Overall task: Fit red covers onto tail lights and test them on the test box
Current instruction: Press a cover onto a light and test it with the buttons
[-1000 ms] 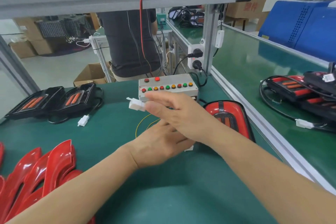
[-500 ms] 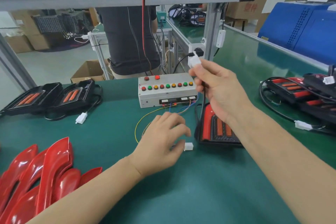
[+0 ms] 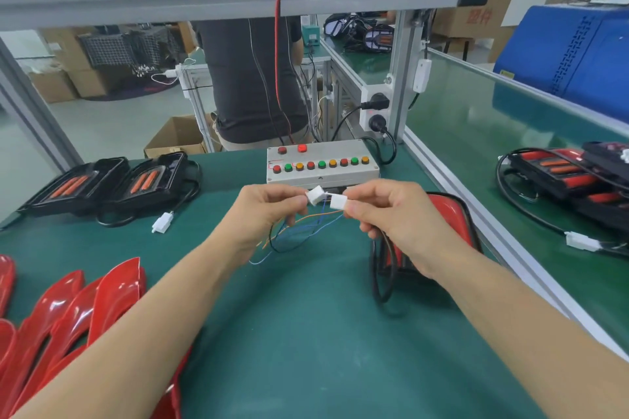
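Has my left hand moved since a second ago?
Yes. The left hand rose off the table toward the test box, now pinching a white connector.

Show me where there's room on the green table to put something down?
Bare green mat lies between the forearms, bordered by the red covers on the left and the black cable on the right. It is crowded near the test box, where both hands hold white plugs.

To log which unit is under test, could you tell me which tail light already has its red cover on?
The tail light beneath the right hand; the two at far left show bare orange strips.
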Demonstrator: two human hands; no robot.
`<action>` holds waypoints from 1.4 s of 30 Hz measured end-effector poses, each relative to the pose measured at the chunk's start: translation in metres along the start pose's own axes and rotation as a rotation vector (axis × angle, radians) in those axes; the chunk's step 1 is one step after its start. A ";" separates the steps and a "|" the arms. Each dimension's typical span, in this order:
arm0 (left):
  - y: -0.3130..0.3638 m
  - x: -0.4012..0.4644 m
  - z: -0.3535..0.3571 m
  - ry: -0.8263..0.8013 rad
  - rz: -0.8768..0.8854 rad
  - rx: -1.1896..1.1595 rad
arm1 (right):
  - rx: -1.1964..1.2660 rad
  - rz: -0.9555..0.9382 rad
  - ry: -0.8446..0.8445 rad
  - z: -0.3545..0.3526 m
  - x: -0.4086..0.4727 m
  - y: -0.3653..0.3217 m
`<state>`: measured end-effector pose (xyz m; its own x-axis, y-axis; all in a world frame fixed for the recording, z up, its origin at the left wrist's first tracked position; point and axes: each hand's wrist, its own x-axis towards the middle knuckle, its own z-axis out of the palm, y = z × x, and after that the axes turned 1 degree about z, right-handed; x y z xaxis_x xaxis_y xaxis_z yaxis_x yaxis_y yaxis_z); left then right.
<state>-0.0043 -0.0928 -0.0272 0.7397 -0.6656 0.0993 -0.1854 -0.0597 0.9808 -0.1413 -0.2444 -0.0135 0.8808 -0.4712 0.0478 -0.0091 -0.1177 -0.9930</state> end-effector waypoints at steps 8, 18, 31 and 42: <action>0.003 0.003 -0.014 -0.060 0.042 0.028 | -0.157 -0.109 0.072 0.013 0.001 0.004; 0.003 0.004 -0.020 -0.145 -0.058 0.016 | -0.372 -0.344 0.063 0.015 0.000 0.005; 0.001 0.009 -0.013 -0.187 -0.078 -0.057 | -0.516 -0.545 0.133 0.026 0.000 0.018; 0.002 0.007 -0.002 -0.196 -0.058 -0.150 | -0.633 -0.546 0.213 0.029 -0.001 0.018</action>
<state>0.0021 -0.0959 -0.0241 0.6043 -0.7965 0.0221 -0.0374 -0.0006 0.9993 -0.1286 -0.2203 -0.0341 0.7320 -0.3530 0.5828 0.0715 -0.8108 -0.5809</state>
